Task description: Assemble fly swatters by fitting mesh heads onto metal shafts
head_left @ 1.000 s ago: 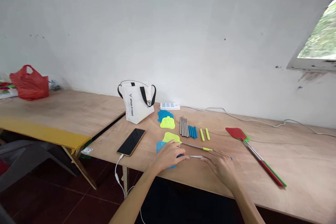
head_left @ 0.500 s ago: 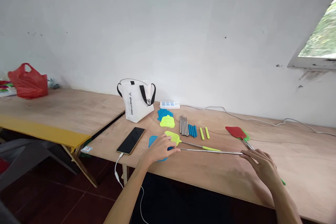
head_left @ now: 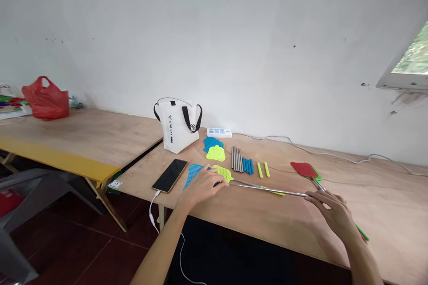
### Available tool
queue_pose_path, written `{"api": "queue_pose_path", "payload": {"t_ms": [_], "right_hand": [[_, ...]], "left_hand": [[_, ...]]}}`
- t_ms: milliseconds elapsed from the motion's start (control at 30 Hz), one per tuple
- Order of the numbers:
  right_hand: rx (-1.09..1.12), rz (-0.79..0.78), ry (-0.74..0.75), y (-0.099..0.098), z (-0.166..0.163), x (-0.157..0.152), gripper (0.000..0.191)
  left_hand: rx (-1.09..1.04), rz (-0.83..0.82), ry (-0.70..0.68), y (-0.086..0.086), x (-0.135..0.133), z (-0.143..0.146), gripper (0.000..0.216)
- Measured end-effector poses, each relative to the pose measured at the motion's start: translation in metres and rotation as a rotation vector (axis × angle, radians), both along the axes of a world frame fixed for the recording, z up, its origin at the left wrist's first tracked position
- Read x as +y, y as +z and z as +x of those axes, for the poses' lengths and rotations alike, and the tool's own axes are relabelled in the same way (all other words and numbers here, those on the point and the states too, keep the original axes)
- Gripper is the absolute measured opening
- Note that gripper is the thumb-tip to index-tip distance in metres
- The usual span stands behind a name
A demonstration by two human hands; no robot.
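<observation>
My left hand [head_left: 204,185] is closed around the neck of a blue fly swatter head [head_left: 191,173], which it partly covers. A thin metal rod [head_left: 267,188] runs from there to my right hand [head_left: 329,212], whose fingers pinch its far end. Just behind the rod lies a yellow-green fly swatter [head_left: 222,172] with its own rod and grip. Near my right hand rest a red fly swatter [head_left: 302,169] and a green one [head_left: 318,173] partly under it; that hand hides part of their shafts.
Loose swatter heads, blue [head_left: 211,143] and yellow-green [head_left: 216,153], lie farther back beside several metal rods [head_left: 237,160], blue grips [head_left: 248,166] and yellow-green grips [head_left: 263,169]. A cabled phone [head_left: 170,176], white bag [head_left: 179,127] and power strip [head_left: 219,132] are on the wooden table [head_left: 267,222].
The blue swatter head has turned in my left hand and now shows mostly on its upper left. The rod slants more, its left end raised. The view has shifted slightly left.
</observation>
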State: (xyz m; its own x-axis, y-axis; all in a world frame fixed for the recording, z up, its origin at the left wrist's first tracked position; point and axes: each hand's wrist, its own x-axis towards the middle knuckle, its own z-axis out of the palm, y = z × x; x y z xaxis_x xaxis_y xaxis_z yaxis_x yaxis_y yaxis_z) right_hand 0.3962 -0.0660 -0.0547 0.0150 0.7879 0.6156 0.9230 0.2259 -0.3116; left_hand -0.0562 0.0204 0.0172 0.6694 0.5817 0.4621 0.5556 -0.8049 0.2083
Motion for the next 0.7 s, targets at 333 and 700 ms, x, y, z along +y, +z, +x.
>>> {"api": "queue_pose_path", "payload": {"t_ms": [333,700], "right_hand": [[0.014,0.003,0.113,0.011,-0.026,0.007,0.048],[-0.047,-0.085,0.222,0.021,-0.088,0.011,0.047]], "left_hand": [[-0.013,0.062,0.014,0.007,0.002,-0.011,0.035],[-0.01,0.089,-0.097,-0.006,-0.007,0.021,0.028]]}}
